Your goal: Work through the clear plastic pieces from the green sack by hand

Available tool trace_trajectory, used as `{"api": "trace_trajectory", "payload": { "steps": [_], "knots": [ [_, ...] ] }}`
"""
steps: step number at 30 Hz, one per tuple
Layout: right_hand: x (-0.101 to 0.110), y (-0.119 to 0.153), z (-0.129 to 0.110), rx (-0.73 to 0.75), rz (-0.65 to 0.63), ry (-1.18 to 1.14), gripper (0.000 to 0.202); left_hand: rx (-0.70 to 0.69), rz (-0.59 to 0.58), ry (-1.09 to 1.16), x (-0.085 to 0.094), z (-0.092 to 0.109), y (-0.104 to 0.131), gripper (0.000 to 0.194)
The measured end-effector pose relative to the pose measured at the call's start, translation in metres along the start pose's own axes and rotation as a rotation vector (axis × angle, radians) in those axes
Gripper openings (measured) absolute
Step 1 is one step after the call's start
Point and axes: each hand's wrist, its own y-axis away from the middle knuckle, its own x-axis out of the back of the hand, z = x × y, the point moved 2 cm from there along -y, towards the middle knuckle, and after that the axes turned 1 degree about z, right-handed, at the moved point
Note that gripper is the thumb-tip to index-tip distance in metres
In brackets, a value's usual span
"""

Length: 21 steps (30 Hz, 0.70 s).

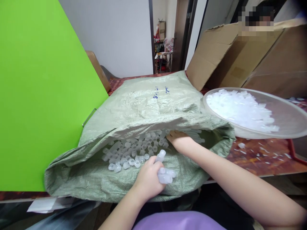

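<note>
A large pale green woven sack point(144, 105) lies on its side with its mouth towards me. Inside it are many translucent white plastic tubes point(144, 147), most with their round ends facing out. My left hand point(151, 175), at the sack's lower lip, is closed around several of these tubes, which stick out to the right of the fingers. Reaching into the mouth at the right, my right hand point(178, 140) touches the tubes there; its fingertips are partly hidden, and what they hold cannot be made out.
A translucent bowl point(287, 116) of small white pieces stands at the right, before open cardboard boxes point(213, 54). A bright green panel point(48, 80) rises at the left. White scraps lie on the red-patterned table point(259, 163). Behind the boxes is a person.
</note>
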Motion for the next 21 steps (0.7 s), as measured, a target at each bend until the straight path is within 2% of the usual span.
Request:
{"api": "trace_trajectory", "payload": {
  "steps": [4, 8, 10, 13, 15, 17, 21],
  "knots": [
    [-0.003, 0.000, 0.000, -0.008, 0.004, 0.020, 0.030, 0.007, -0.024, 0.064, 0.002, -0.001, 0.000, 0.019],
    [0.012, 0.016, -0.004, -0.007, 0.011, -0.026, 0.027, 0.029, -0.027, 0.081, 0.003, -0.001, 0.001, 0.018],
    [0.024, 0.033, -0.014, 0.054, 0.051, -0.176, 0.032, 0.022, -0.018, 0.089, 0.003, -0.001, 0.001, 0.014],
    [0.035, 0.067, -0.037, 0.246, 0.107, -0.601, 0.027, -0.007, -0.001, 0.124, 0.003, -0.001, 0.002, 0.008],
    [0.032, 0.085, -0.049, 0.306, 0.105, -0.710, 0.021, 0.004, -0.003, 0.121, 0.002, -0.002, 0.002, 0.007],
    [0.022, 0.097, -0.056, 0.313, 0.140, -0.658, 0.023, 0.022, -0.008, 0.098, 0.001, -0.002, 0.001, 0.009],
    [0.002, 0.102, -0.052, 0.272, 0.189, -0.674, 0.024, 0.011, -0.002, 0.063, 0.000, -0.003, 0.002, 0.012]
  ]
}}
